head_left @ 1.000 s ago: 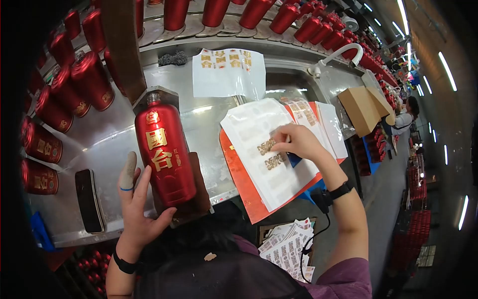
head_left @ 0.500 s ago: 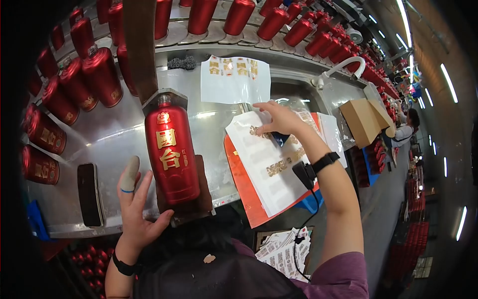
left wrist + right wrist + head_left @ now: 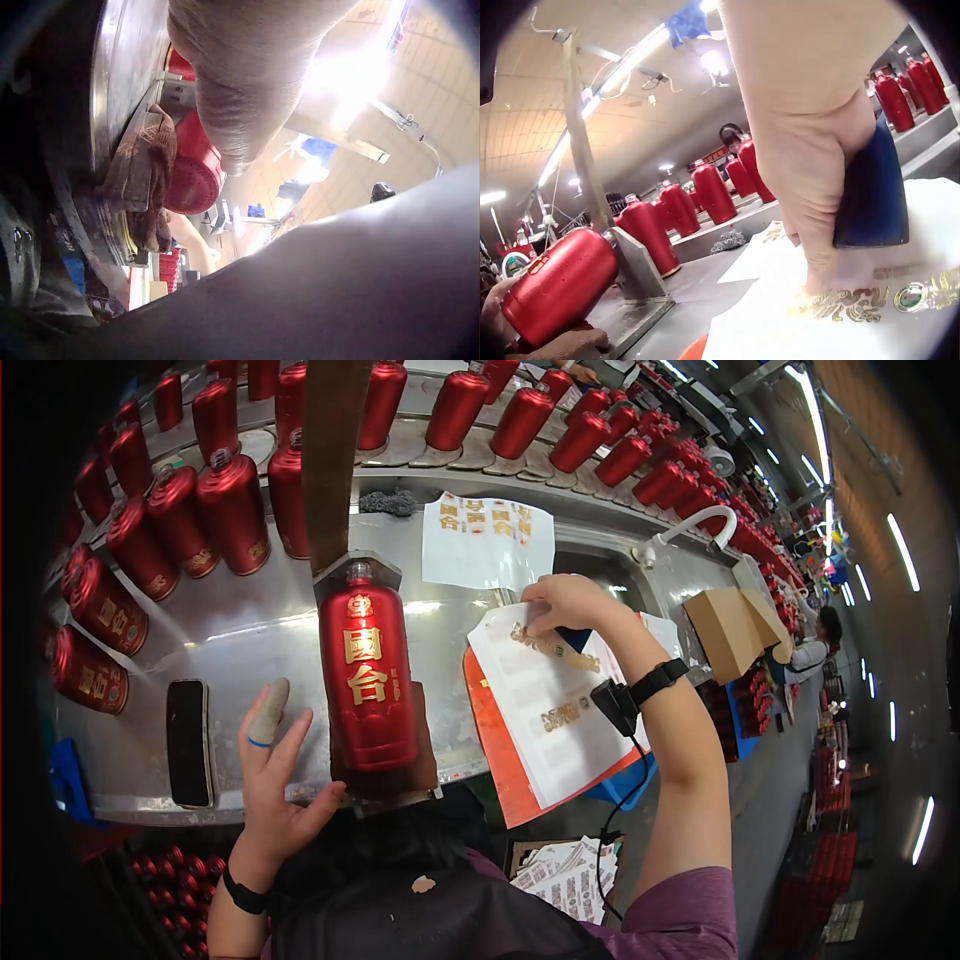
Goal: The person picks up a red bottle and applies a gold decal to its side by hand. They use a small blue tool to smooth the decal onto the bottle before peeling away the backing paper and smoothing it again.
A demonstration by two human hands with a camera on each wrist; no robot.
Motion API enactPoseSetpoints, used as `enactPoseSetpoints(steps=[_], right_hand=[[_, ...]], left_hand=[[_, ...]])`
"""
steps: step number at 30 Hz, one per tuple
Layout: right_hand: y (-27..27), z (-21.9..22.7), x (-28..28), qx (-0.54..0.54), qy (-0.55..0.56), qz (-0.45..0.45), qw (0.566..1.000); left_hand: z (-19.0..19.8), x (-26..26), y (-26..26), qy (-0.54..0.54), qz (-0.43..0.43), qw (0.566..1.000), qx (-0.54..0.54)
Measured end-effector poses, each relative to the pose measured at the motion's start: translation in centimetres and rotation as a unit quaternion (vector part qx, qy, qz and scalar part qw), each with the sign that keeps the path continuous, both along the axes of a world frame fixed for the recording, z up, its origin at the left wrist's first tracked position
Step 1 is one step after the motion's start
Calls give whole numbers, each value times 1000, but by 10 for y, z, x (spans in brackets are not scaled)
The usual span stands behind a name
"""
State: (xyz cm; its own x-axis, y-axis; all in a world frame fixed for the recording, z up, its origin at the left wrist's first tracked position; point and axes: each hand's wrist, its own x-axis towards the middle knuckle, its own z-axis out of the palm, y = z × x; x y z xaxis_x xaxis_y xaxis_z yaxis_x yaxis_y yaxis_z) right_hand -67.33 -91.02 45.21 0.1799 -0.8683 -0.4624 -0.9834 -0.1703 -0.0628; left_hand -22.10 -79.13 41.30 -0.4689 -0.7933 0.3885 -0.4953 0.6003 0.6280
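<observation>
A red bottle point(image 3: 370, 690) with gold characters lies tilted back on a brown cloth point(image 3: 425, 745), its neck against a metal bracket point(image 3: 378, 565). My left hand point(image 3: 270, 790) is beside its lower left side, fingers spread, a pale finger cot point(image 3: 269, 712) on one finger. My right hand point(image 3: 583, 603) pinches the left end of a curved gold sticker strip point(image 3: 560, 652) over a white backing sheet point(image 3: 510, 685). Tucked in the same hand is a dark blue flat scraper point(image 3: 871, 199). Another gold strip point(image 3: 568, 713) lies lower on the sheet.
An orange folder point(image 3: 487, 725) lies under the sheets. A second sticker sheet point(image 3: 480, 565) is behind, near the sink and white faucet point(image 3: 690, 530). A phone point(image 3: 190, 745) lies at left. Red bottles point(image 3: 233, 510) stand at left and along the conveyor.
My right hand has moved toward the sheet's far edge, and the strip at its fingertips now curves. My left hand keeps its spread pose beside the bottle. The head view has shifted left.
</observation>
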Motion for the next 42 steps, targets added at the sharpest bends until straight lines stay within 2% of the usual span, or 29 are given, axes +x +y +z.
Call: enactPoseSetpoints(steps=[4, 5, 6, 9, 11, 13, 14, 17, 18, 19, 21, 23, 25, 28, 31, 33, 35, 41, 42], right_hand=[[14, 31, 11, -23, 27, 17, 999], [20, 43, 16, -49, 56, 63, 995], [25, 57, 22, -74, 85, 109, 988], [47, 119, 40, -90, 70, 104, 988], [59, 157, 42, -130, 20, 80, 988], [71, 198, 42, -171, 18, 26, 985], [78, 218, 45, -171, 19, -39, 984], [102, 239, 17, -254, -102, -150, 950], [109, 241, 8, -243, -140, -194, 940], [117, 229, -14, -243, -237, -268, 902], [142, 203, -21, -246, -314, -329, 856], [175, 152, -31, -234, -379, -410, 796], [212, 84, -41, -241, -420, -452, 749], [268, 3, -12, -219, -442, -564, 663], [295, -29, 32, -219, -500, -622, 561], [306, -40, 40, -213, -505, -639, 540], [311, -43, 43, -214, -511, -634, 540], [308, -31, 37, -179, -521, -639, 537], [308, -28, 31, -171, -518, -656, 522]], left_hand=[[3, 0, -1, -1, 1, 1000, -5], [3, 0, -1, 1, -2, 1000, -5], [4, 0, -2, 14, 3, 1000, -2], [6, 1, -3, 41, 3, 999, 2], [9, 4, -6, 53, -5, 999, -1], [14, 6, -9, 51, -1, 999, -5], [16, 6, -11, 54, -6, 999, -9], [19, 10, -13, 76, 0, 997, -14], [19, 12, -12, 80, 2, 997, -13], [20, 14, -12, 84, 5, 996, -12], [20, 16, -10, 79, 4, 997, -12], [19, 18, -7, 72, 4, 997, -8], [17, 20, -4, 75, 3, 997, -2], [15, 22, -1, 77, 0, 997, 16], [11, 20, -2, 56, -6, 998, 6], [10, 15, -3, 53, -18, 998, 7], [10, 10, -4, 52, -31, 998, 5], [6, 4, -2, 47, -10, 999, 0], [5, 5, -2, 47, -5, 999, -2]])
